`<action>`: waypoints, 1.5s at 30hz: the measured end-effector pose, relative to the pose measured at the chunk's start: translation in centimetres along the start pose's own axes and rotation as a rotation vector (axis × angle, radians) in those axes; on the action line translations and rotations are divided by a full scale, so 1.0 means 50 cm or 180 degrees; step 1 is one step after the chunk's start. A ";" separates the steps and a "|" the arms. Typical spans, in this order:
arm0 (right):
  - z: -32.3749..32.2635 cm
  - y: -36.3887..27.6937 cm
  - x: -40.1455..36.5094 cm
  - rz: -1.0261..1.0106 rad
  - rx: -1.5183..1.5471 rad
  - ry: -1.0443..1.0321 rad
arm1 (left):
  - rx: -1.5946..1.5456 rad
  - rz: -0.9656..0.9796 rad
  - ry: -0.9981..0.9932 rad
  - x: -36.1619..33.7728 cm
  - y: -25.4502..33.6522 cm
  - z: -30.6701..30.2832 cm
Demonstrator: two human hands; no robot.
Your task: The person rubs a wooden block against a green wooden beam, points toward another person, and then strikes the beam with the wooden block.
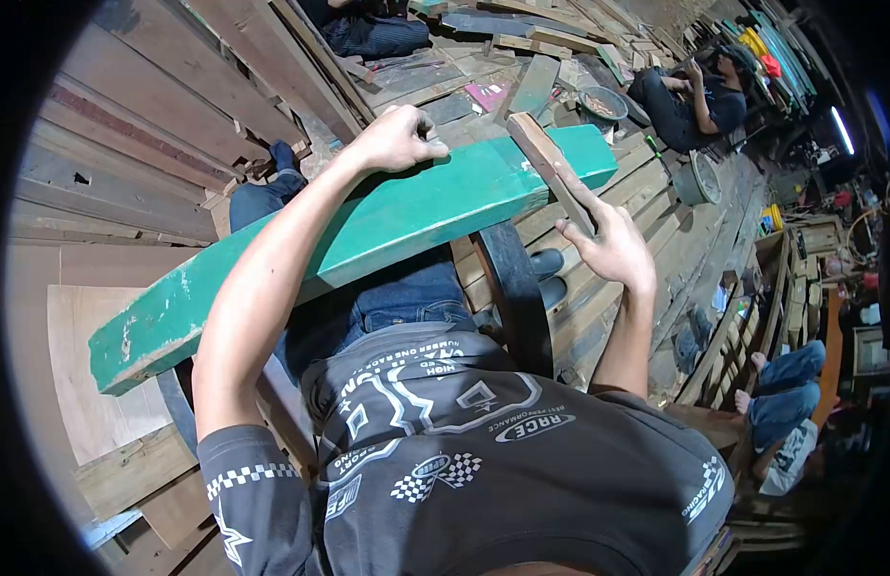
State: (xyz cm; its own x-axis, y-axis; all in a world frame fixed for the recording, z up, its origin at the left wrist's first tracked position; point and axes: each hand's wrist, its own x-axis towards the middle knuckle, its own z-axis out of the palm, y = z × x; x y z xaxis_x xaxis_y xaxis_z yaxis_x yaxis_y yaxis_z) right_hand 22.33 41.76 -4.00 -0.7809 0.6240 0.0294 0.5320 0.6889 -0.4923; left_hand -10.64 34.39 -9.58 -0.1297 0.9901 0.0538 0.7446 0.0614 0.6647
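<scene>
A long green-painted beam (387,216) lies slantwise across a dark stand in front of my body. My left hand (397,141) rests on the beam's far edge, its fingers curled; whatever they hold, if anything, is hidden. A narrow wooden strip (543,158) crosses the beam near its right end. My right hand (613,245) grips the near end of this strip, with the index finger stretched along it and the thumb at its side.
Stacked boards (138,125) stand at the left. A co-worker (709,101) sits at the upper right near a grey bucket (697,180) and a basin (601,104). Another person's legs (786,389) show at the right. Wood pieces (551,40) lie at the back.
</scene>
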 end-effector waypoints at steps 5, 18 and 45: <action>0.002 0.003 0.001 -0.0003 -0.0048 0.0005 | -0.0089 0.0051 -0.0218 -0.001 -0.003 -0.003; -0.003 -0.014 0.002 0.0229 0.0051 -0.0120 | -0.0720 -0.0121 0.0220 -0.012 -0.032 -0.002; 0.006 0.000 0.003 0.0035 -0.0010 -0.0022 | -0.0489 -0.0015 -0.0263 -0.016 -0.009 0.002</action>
State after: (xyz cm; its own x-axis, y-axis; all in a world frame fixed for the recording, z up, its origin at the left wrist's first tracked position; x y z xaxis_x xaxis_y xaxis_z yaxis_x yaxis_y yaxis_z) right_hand 22.10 41.73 -4.25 -0.7772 0.6290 0.0179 0.5416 0.6831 -0.4899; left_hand -10.82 33.57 -9.97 -0.0740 0.9972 -0.0070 0.6343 0.0525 0.7713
